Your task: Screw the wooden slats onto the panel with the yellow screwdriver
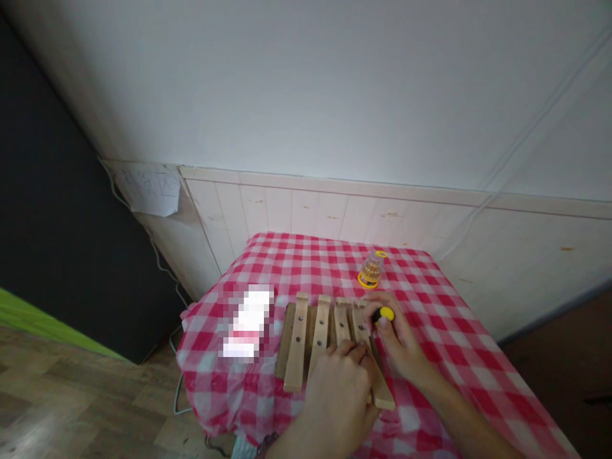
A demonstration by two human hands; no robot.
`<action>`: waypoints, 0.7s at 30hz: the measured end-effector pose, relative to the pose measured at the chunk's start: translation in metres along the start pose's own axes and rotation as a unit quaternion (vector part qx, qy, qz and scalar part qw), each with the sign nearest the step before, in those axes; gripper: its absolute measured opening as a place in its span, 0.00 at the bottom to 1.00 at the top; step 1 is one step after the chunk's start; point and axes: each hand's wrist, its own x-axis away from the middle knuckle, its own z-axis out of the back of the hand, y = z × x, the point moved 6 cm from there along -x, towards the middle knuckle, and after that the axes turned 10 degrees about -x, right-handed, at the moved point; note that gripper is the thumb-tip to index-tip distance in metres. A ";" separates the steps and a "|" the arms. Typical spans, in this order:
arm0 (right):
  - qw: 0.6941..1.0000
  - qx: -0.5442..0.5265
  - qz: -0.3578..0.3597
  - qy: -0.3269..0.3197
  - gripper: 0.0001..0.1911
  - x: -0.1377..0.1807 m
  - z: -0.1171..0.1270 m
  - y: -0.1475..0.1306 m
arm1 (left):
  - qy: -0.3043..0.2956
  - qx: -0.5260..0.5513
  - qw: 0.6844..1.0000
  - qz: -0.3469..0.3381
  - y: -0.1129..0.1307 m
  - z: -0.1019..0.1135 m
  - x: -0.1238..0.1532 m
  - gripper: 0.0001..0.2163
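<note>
A wooden piece made of several pale slats [293, 363] screwed across darker boards [285, 344] lies on the table. Dark screw heads show in the slats. My left hand [337, 389] rests on the middle and right slats, its fingers curled over them and pressing down. In my right hand [394, 335] is a screwdriver [386, 313] with a black and yellow handle, gripped above the rightmost slat. My fingers hide the screwdriver's tip, so I cannot tell whether it sits in a screw. Behind the slats stands a clear bit case [371, 271] with a yellow base and top.
A red and white checked cloth [306, 261] covers the table. On its left lies a blurred-out white and pink rectangular thing [248, 325]. A panelled wall [315, 210] borders the back, and a dark cabinet [71, 210] stands at the left. A cable [176, 389] hangs beside the table.
</note>
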 end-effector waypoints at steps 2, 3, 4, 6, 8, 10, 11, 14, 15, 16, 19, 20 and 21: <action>0.999 -0.042 -0.030 -0.018 0.23 -0.001 -0.002 0.006 | -0.006 0.000 1.000 0.002 -0.001 -0.001 0.000 0.17; 0.996 -0.070 -0.043 -0.028 0.26 -0.001 -0.002 0.008 | -0.008 -0.001 1.000 0.002 -0.001 -0.001 0.000 0.17; 0.993 -0.094 -0.055 -0.035 0.27 -0.001 -0.001 0.009 | -0.009 -0.002 1.000 0.003 -0.001 -0.001 0.000 0.17; 0.990 -0.111 -0.073 -0.039 0.27 -0.001 0.003 0.008 | -0.012 -0.001 1.000 0.004 -0.001 0.000 0.000 0.17; 0.993 -0.090 -0.075 -0.033 0.25 -0.001 0.011 0.005 | -0.014 0.002 1.000 0.004 0.000 0.001 0.000 0.17; 0.997 -0.048 -0.056 -0.033 0.23 -0.002 0.019 -0.001 | -0.014 0.003 1.000 0.000 0.001 0.002 0.001 0.17; 0.998 -0.023 -0.039 -0.036 0.21 -0.003 0.022 -0.005 | -0.014 0.003 1.000 -0.001 0.001 0.002 0.001 0.17; 0.999 0.038 0.007 -0.037 0.19 -0.004 0.029 -0.013 | -0.015 0.005 1.000 0.000 0.001 0.002 0.001 0.17; 0.999 0.039 0.016 -0.031 0.17 -0.005 0.031 -0.015 | -0.014 0.005 1.000 0.001 0.001 0.002 0.001 0.17; 0.999 0.030 0.023 -0.025 0.15 -0.005 0.031 -0.017 | -0.012 0.006 1.000 0.001 0.001 0.001 0.001 0.17; 0.999 -0.026 0.009 -0.033 0.10 -0.003 0.027 -0.018 | -0.004 0.009 1.000 0.003 0.001 0.001 0.001 0.17; 0.998 -0.040 -0.003 -0.041 0.11 -0.002 0.024 -0.017 | -0.003 0.009 1.000 0.004 0.001 0.001 0.001 0.17; 0.998 -0.046 -0.015 -0.050 0.12 -0.001 0.020 -0.015 | -0.002 0.009 1.000 0.005 0.001 0.001 0.000 0.17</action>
